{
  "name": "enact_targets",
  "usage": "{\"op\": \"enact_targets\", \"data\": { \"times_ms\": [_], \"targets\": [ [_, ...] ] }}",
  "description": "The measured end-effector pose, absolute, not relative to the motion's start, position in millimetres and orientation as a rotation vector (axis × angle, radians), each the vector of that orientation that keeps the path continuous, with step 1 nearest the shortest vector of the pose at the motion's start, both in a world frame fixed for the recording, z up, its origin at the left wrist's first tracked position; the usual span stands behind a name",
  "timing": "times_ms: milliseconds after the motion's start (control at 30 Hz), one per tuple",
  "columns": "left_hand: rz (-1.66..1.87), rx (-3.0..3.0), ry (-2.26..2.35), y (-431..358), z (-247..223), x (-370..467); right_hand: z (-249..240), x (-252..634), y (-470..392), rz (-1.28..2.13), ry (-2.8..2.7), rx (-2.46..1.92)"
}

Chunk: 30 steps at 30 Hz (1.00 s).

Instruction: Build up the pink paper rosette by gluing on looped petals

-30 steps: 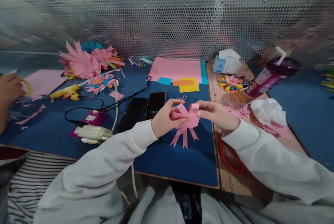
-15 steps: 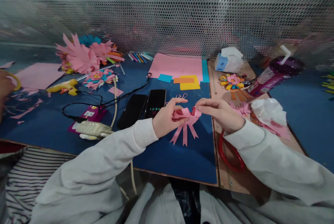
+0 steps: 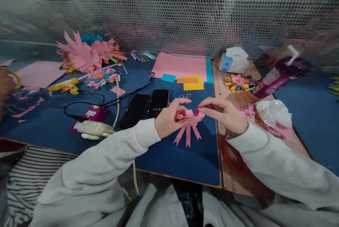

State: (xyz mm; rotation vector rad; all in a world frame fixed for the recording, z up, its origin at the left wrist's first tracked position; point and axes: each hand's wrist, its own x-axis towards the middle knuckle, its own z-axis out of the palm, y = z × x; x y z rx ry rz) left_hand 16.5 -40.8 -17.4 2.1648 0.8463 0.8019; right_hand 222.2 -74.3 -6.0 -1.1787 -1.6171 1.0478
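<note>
Between my hands, above the blue table, is a pink paper flower point(image 3: 188, 131) with curled petals on top and notched strips fanning downward. My left hand point(image 3: 171, 118) pinches it from the left side, thumb and fingers closed on the paper. The thumb and fingertips of my right hand point(image 3: 225, 113) are closed on a petal at its right edge. Just left of my left hand lie two dark phones, one phone point(image 3: 159, 100) with a lit clock. Paper clips point(image 3: 185, 96) sit behind the flower. Red-handled scissors point(image 3: 233, 158) lie partly hidden under my right forearm.
Finished paper flowers point(image 3: 82, 55) are piled at the back left near a yellow glue gun point(image 3: 63, 85) and a power strip point(image 3: 92, 128) with cables. A tissue box point(image 3: 233, 61) and a purple drink cup point(image 3: 280, 75) stand at the right. Another person's hand point(image 3: 6, 84) shows far left.
Both hands stay on the pink paper flower in nearly the same place. My right fingers have shifted slightly at the petal, and the view has tilted a little.
</note>
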Motion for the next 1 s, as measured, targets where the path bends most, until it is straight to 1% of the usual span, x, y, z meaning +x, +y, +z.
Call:
{"op": "enact_targets", "data": {
  "times_ms": [333,500,1000],
  "targets": [
    [0.826,2.097,0.836,-39.3,-18.5,15.3,-5.7,222.6,-76.2,0.758,-1.889,-1.128],
    [0.829,2.116,0.83,-38.6,-20.5,15.4,-6.3,221.1,-77.1,0.723,-1.904,-1.161],
    [0.813,2.131,0.86,-39.1,-16.9,15.4,-8.3,217.4,-80.3,0.67,-1.853,-1.082]
  ]
}}
